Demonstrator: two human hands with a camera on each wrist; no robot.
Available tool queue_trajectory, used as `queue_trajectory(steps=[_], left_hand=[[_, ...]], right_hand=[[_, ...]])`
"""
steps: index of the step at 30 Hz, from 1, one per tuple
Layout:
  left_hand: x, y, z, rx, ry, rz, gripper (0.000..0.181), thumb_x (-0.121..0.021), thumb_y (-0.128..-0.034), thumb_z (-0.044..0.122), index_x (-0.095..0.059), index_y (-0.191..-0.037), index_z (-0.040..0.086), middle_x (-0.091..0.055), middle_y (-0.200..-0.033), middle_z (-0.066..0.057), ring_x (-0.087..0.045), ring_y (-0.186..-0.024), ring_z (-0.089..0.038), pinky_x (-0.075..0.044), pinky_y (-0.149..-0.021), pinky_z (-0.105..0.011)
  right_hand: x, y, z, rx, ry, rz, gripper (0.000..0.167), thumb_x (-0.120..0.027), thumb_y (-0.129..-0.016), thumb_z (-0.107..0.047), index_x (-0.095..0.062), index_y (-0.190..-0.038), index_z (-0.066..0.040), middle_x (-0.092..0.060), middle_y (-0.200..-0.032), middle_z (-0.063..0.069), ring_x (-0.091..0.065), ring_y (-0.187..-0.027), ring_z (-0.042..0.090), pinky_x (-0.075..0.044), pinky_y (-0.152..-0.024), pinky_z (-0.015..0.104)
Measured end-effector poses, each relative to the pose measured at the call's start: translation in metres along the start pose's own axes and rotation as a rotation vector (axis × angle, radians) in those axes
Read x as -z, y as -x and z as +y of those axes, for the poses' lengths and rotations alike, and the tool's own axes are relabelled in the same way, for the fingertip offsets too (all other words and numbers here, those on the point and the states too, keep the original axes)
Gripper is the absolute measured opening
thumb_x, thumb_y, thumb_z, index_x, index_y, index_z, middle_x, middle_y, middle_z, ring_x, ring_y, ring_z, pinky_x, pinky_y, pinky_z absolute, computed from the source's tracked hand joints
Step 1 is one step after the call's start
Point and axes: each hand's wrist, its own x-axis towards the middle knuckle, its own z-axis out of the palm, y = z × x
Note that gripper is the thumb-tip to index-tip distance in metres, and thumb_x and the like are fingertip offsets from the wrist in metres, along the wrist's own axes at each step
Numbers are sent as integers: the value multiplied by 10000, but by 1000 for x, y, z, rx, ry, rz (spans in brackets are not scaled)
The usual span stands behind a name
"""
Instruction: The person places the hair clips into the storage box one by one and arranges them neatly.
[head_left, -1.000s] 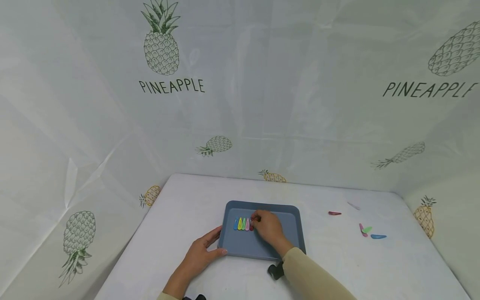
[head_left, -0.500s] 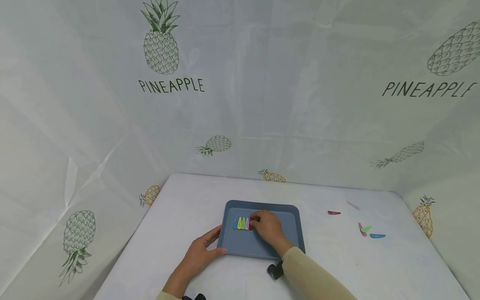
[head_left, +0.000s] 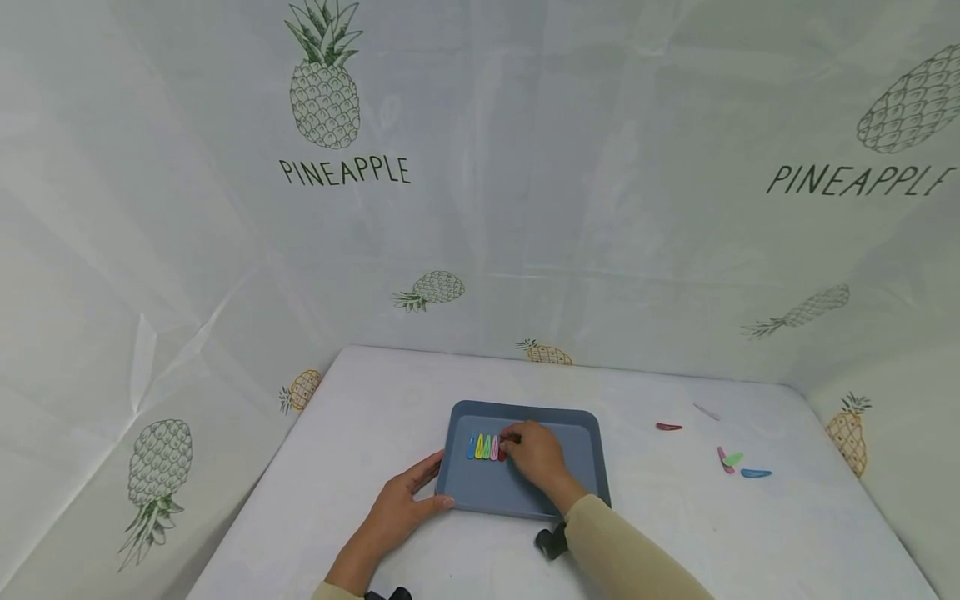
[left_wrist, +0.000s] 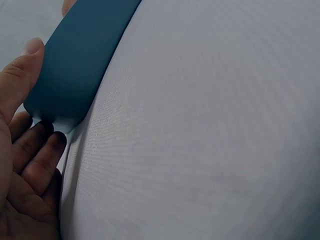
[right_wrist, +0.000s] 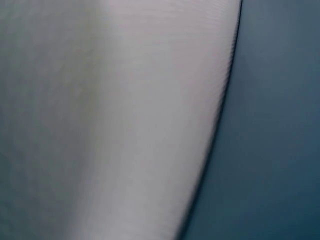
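Note:
In the head view a grey-blue tray (head_left: 525,498) lies on the white table. Blue (head_left: 471,447), yellow (head_left: 479,447), green (head_left: 487,447) and pink (head_left: 495,448) snap hair clips stand side by side in a row inside it. My right hand (head_left: 538,454) pinches a dark red hair clip (head_left: 502,454) at the right end of this row, its fingers partly covering the clip. My left hand (head_left: 401,504) rests against the tray's near left corner, thumb along the front side and fingers along the left side. The left wrist view shows these fingertips touching the tray wall (left_wrist: 75,65).
To the right of the tray, loose hair clips lie on the table: a dark red one (head_left: 669,427), a pale one (head_left: 707,412), a pink one (head_left: 723,457), a green one (head_left: 733,459) touching it, and a blue one (head_left: 756,473). A pineapple-print sheet (head_left: 525,208) hangs behind.

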Motion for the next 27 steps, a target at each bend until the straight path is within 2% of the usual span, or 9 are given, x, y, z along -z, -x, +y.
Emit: queue_trajectory(steps=[15, 23, 27], left_hand=[[0, 0, 1, -1, -3, -1, 864, -860, -844, 492, -507, -1578, 203, -537, -1593, -44, -503, -1485, -321, -372, -1218, -625], [0, 0, 1, 2, -1, 3, 863, -858, -839, 507, -514, -1573, 210, -541, -1589, -46, -507, -1481, -325, -375, -1213, -632], [-1, 0, 1, -2, -3, 2, 864, -856, -841, 508, -514, -1573, 204, -542, -1588, -47, -509, -1480, -323, -380, -1210, -632]], right_hand=[[2, 2, 0, -31, -57, 6, 123, -802, -926, -157, -820, -1039, -112, -777, -991, 32, -701, -923, 207, -588, -846, 473], [4, 2, 1, -4, -103, 18, 143, -817, -910, -144, -812, -1042, -90, -738, -928, 15, -653, -845, 171, -566, -782, 425], [4, 2, 3, 1, -121, 13, 149, -814, -912, -145, -813, -1053, -94, -742, -936, 12, -669, -872, 180, -584, -822, 456]])
